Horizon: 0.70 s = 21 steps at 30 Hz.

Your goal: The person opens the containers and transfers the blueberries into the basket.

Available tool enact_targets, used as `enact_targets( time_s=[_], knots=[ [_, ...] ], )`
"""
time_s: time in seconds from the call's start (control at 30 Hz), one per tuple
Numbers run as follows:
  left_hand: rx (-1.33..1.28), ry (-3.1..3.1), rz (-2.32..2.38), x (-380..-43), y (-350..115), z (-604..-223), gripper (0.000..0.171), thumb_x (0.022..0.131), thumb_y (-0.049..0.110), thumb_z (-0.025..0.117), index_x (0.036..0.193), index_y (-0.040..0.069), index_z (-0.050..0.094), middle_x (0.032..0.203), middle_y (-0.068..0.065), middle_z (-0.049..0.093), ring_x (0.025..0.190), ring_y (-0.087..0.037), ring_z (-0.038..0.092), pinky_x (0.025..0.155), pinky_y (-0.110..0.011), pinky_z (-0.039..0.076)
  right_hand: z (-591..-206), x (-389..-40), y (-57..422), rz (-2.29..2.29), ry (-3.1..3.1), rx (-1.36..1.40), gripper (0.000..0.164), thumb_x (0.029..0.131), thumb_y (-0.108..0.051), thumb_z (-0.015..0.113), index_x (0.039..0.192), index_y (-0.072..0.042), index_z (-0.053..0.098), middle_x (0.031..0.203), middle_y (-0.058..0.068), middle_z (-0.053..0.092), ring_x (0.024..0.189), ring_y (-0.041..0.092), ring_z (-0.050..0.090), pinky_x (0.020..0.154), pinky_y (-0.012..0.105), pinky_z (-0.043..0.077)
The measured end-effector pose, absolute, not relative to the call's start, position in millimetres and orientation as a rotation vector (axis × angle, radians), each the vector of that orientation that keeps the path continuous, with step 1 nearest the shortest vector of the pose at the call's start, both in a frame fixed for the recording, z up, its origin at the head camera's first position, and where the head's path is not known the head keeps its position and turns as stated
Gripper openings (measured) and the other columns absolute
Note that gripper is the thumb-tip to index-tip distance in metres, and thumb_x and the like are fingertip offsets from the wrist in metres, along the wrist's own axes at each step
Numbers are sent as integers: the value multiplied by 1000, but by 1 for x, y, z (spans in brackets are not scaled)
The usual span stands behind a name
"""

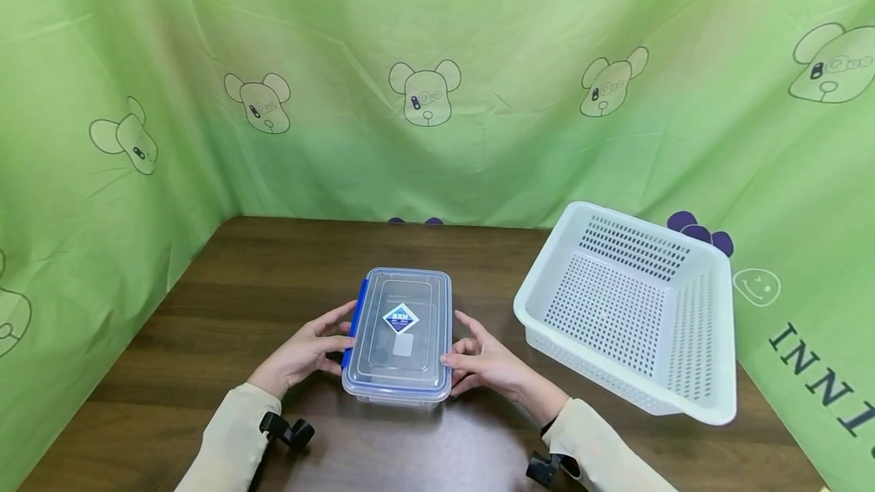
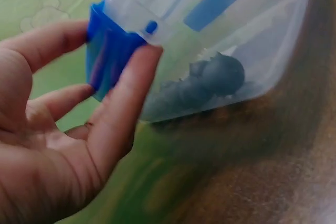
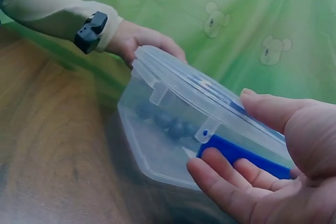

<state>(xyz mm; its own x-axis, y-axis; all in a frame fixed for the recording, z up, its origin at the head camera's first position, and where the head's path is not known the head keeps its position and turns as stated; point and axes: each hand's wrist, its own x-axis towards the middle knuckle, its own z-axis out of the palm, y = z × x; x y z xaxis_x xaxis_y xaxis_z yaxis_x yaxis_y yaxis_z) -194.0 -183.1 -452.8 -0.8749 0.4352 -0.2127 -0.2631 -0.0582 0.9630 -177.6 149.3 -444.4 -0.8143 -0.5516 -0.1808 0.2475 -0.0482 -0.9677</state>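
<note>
A clear plastic storage box (image 1: 424, 359) with a lid and blue side latches sits on the table between both hands. My left hand (image 1: 307, 351) pinches the left blue latch (image 2: 113, 51) between thumb and fingers; in the left wrist view the latch stands out from the wall. On the other side, my right hand (image 1: 488, 367) has its thumb on the lid's edge and its fingers curled at the right blue latch (image 3: 241, 156), which hangs down. Through the walls show several dark round balls (image 3: 168, 124). A blue and white diamond sticker (image 1: 400, 319) marks the lid.
A white perforated plastic basket (image 1: 595, 367) stands to the right on the brown wooden table (image 1: 294, 249). Green cloth (image 1: 424, 21) with printed bear heads hangs behind and along the sides. Each wrist carries a small black camera.
</note>
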Motion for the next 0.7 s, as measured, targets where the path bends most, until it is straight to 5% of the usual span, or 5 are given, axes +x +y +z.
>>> enact_targets(
  time_s=[0.27,0.7],
  knots=[
    [183,1745,2004,-198,-182,-453,79,90,-1,60,159,10,21,111,-14,51,75,-18,66,56,-30,58,-445,-183,148,-1894,1697,-365,99,91,-1,69,158,-6,-4,98,13,53,72,22,65,64,41,60],
    [152,1973,1878,-197,-170,-437,84,82,1,59,157,5,22,111,-19,51,66,-20,61,52,-37,58,-443,-183,149,-1871,1634,-365,101,93,-3,66,159,-13,-9,94,11,56,71,19,64,64,38,60]
  ],
)
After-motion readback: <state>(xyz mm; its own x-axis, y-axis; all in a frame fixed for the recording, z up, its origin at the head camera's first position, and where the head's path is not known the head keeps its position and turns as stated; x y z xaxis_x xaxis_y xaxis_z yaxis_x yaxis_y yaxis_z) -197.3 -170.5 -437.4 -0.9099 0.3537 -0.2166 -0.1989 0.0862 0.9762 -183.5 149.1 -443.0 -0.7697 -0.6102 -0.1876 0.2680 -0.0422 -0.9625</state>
